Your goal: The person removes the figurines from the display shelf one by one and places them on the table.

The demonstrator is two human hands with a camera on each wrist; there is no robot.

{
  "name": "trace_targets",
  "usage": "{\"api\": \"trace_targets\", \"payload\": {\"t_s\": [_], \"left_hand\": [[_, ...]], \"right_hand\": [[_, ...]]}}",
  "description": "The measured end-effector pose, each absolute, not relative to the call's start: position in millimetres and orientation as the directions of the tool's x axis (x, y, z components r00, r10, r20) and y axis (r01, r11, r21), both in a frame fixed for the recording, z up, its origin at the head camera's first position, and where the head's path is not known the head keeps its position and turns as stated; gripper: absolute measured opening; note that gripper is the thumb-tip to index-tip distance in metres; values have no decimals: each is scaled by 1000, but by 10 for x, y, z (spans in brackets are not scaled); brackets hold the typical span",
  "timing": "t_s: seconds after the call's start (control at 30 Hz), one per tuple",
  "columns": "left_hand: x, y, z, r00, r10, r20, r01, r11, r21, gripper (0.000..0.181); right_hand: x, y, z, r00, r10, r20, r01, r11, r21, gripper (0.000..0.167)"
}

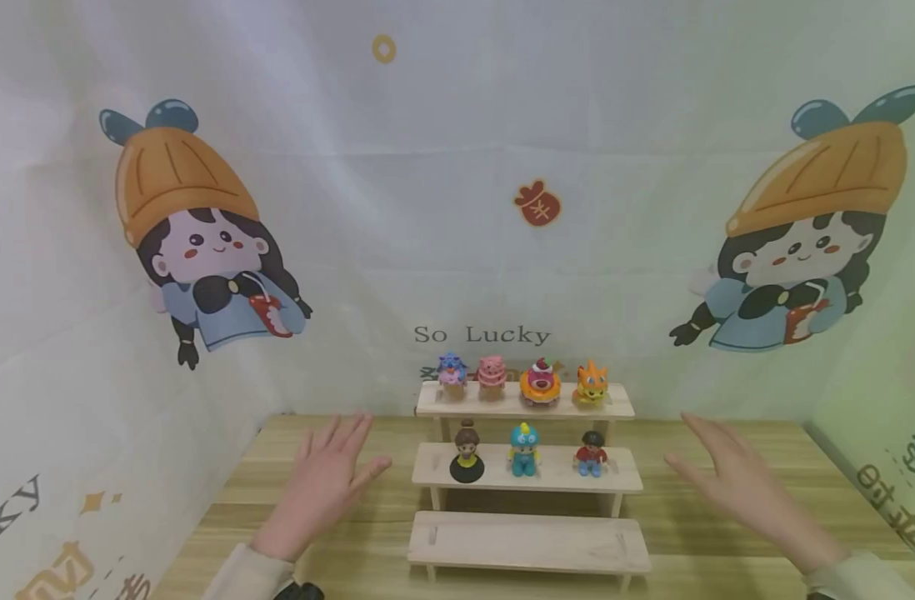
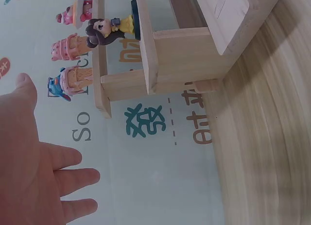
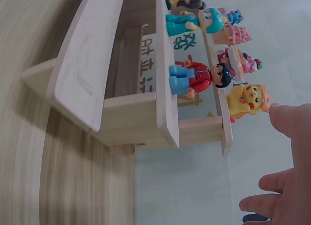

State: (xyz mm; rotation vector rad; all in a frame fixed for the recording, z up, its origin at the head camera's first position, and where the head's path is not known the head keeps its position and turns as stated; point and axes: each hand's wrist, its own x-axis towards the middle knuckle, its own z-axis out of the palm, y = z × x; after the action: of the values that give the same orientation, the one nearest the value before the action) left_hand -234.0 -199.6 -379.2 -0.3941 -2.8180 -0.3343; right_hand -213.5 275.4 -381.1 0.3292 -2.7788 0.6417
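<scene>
A three-step wooden stand has a bare lowest shelf (image 1: 528,542). On its middle shelf are a brown-haired figure on a black base (image 1: 467,454), a teal-suited figure (image 1: 524,452) and a black-haired figure in red (image 1: 591,455). The top shelf holds a blue ice-cream figure (image 1: 452,377), a pink one (image 1: 492,378), a figure in an orange ring (image 1: 540,383) and an orange-and-yellow figure (image 1: 592,385). Left of the stand, the left hand (image 1: 326,479) has its fingers spread and touches none of it. The right hand (image 1: 746,483), on the other side, is likewise spread and holds nothing.
The stand rests on a wood-grain table (image 1: 382,533). Behind it and at both sides hangs a pale cloth (image 1: 442,208) printed with cartoon figures and lettering. A dark object (image 1: 298,591) shows at the left sleeve's cuff.
</scene>
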Motion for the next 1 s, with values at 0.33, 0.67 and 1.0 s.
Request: {"api": "trace_targets", "payload": {"t_s": [0.33,0.67,1.0], "left_hand": [[-2388,-2007,-3910,-935,243,259,315,903,291,64],[-2393,-2025,-4069,-961,200,191,259,894,367,60],[-2437,-1989,-4161,-970,148,192,222,860,459,46]], "right_hand": [[-2225,2647,-3680,-947,-135,291,-282,784,-553,66],[-2422,2495,-3641,-944,-85,319,-304,600,-740,59],[-2577,2329,-3564,-944,-56,325,-299,567,-767,58]]}}
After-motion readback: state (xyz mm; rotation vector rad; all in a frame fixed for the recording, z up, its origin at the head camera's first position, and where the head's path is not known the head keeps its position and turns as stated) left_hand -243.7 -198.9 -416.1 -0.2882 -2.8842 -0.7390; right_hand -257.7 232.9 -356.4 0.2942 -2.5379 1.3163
